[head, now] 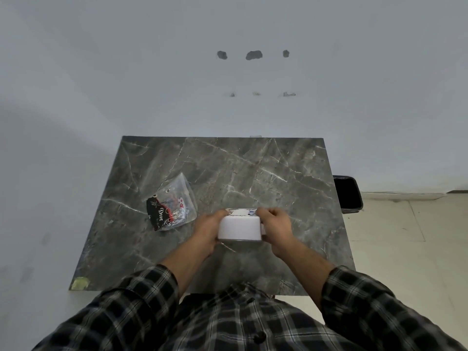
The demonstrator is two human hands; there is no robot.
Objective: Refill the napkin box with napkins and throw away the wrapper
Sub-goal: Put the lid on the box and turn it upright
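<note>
**Both hands clasp the white napkin box near the table's front centre**

At far left, pale floor runs along the left edge of the dark marble table (253,168), whose top narrows toward the wall (228,72) behind it. A yellowish patch (80,283) marks the table's near-left corner. On the left half of the top lies the wrapper (172,206), a crumpled clear plastic bag with black and red print, flat on the surface and apart from the hands. Bare marble lies around it on every side, and the whole far half of the table is open stone up to the back edge, which meets the wall.

At the middle, toward the near edge, the napkin box (240,228) is held between the two hands. It is white with rounded corners, and its plain white face is turned to the camera; a strip of blue and dark print shows along its far top edge. The left hand (209,230) presses the box's left side, fingers curled over the upper left corner. The right hand (274,228) grips the right side, fingers closed over the upper right corner, touching the printed strip. Whether the box rests on the table or is lifted just off it cannot be told.

To the right, open marble runs to the table's right edge. Beyond that edge, on the tiled floor (405,236), stands a black bin (348,193), just beside the table's far-right part.
</note>
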